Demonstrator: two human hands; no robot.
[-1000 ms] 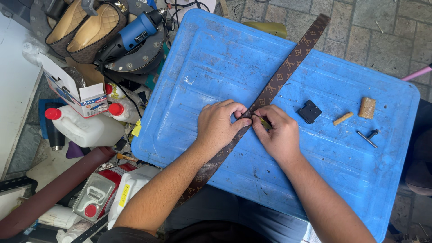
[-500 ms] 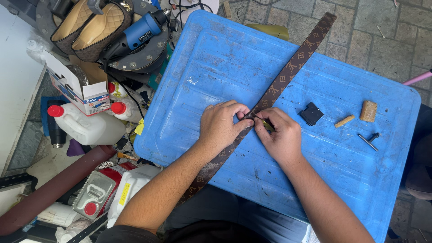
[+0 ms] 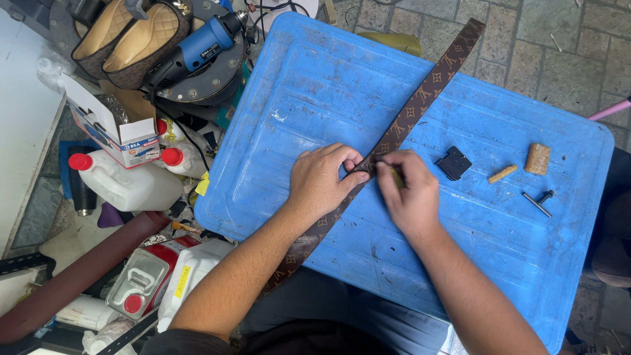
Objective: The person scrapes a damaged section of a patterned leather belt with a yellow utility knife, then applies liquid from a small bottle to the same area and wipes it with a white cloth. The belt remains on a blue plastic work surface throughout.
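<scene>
A blue plastic table [image 3: 315, 85], scuffed and ridged, fills the middle of the view and stands on a floor of grey paving stones [image 3: 545, 39]. A long brown patterned belt [image 3: 420, 98] lies slantwise across it, from the near edge by the person's lap up to the far right corner, where its end juts past the rim. The left hand [image 3: 322, 181] presses down on the belt about halfway along, its fingers [image 3: 338, 154] curled together and pinching the strap's edge. The right hand [image 3: 411, 194] meets it just beside, fingers bent close around a small yellowish tool [image 3: 396, 176] whose tip touches the belt between the two hands; how tightly it is gripped cannot be told. To the right of the hands, apart from them, lie a small black buckle piece [image 3: 453, 163], a short tan stick [image 3: 503, 173], a tan block [image 3: 537, 158] and a metal pin [image 3: 536, 202]. Left of the table the ground is crowded: a red-and-silver can [image 3: 141, 286] and a white jug [image 3: 187, 276] nearest, then a white bottle with a red cap [image 3: 125, 184], an open cardboard box [image 3: 108, 128], and farthest off a blue power tool [image 3: 197, 49] beside a pair of tan quilted shoes [image 3: 125, 39].
</scene>
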